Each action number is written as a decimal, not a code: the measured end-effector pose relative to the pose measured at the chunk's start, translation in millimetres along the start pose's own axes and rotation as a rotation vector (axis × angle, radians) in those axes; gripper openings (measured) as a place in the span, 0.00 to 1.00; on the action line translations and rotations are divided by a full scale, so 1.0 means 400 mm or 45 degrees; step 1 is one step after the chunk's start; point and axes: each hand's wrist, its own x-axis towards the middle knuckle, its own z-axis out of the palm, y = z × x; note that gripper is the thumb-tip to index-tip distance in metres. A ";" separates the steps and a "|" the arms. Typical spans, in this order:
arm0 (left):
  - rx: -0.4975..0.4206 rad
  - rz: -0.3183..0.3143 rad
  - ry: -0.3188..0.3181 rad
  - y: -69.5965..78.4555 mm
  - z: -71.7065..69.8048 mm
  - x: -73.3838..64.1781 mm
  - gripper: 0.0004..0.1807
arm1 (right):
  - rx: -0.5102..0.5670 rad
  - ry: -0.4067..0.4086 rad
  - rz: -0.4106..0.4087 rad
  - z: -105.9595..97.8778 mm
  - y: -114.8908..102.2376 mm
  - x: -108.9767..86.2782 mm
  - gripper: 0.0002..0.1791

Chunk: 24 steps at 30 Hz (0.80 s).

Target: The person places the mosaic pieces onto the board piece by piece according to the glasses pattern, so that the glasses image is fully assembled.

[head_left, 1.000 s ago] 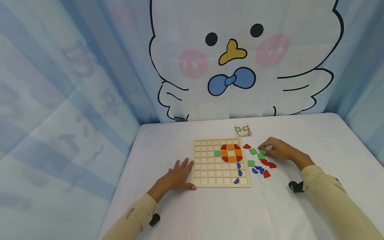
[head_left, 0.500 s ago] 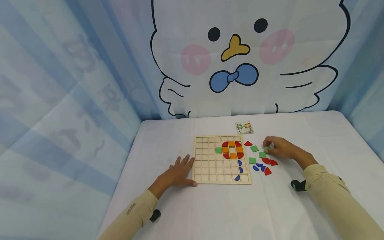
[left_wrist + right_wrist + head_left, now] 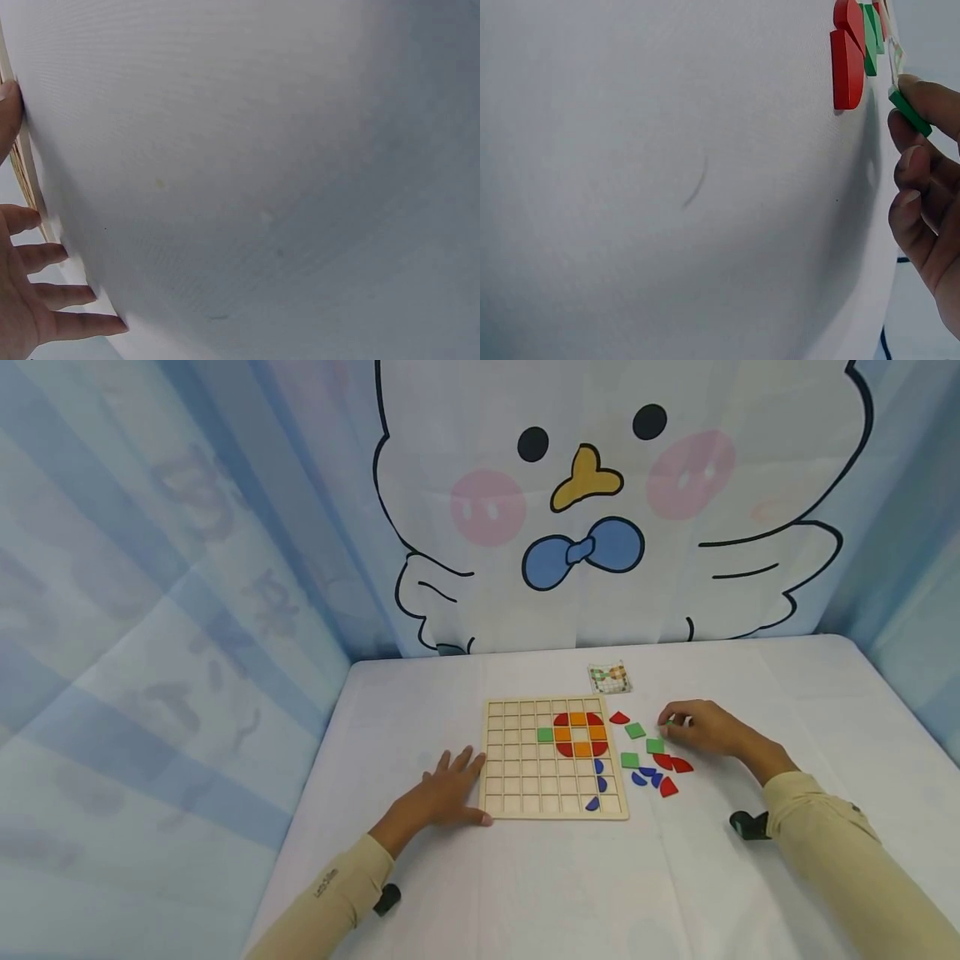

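A green square tile [image 3: 910,112] is pinched between the thumb and index finger of my right hand [image 3: 702,727], just off the table beyond the loose pieces. With fingers spread straight, my left hand [image 3: 448,788] rests at the left edge of a wooden grid board [image 3: 525,785]; its thumb touches the lower left corner. On the board, red quarter-circles and orange squares [image 3: 577,719] form a ring, with a green square [image 3: 545,735] to its left. Three blue semicircle pieces [image 3: 602,784] lie down the board's right side.
Right of the board lie loose green squares [image 3: 630,761], red quarter-circles [image 3: 668,787] and blue pieces [image 3: 639,778]. A small patterned card [image 3: 610,677] sits behind the board's far right corner. A white cloth covers the table [image 3: 555,885], and a curtain with a cartoon face hangs behind.
My right hand has picked a green square off the loose ones and drawn it slightly right and up. The left hand has stayed at the board's edge.
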 end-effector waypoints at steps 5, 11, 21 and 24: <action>-0.013 -0.001 0.004 -0.001 -0.003 0.000 0.60 | 0.014 0.017 0.007 -0.007 -0.008 0.002 0.12; -0.030 -0.016 -0.012 -0.008 0.006 0.006 0.61 | 0.087 -0.049 0.015 -0.010 -0.013 0.009 0.19; -0.035 -0.015 -0.007 -0.004 0.001 0.000 0.61 | 0.168 -0.102 -0.023 -0.016 -0.057 0.021 0.23; -0.032 -0.010 -0.006 -0.003 0.001 0.000 0.60 | 0.190 -0.094 -0.032 -0.012 -0.075 0.032 0.22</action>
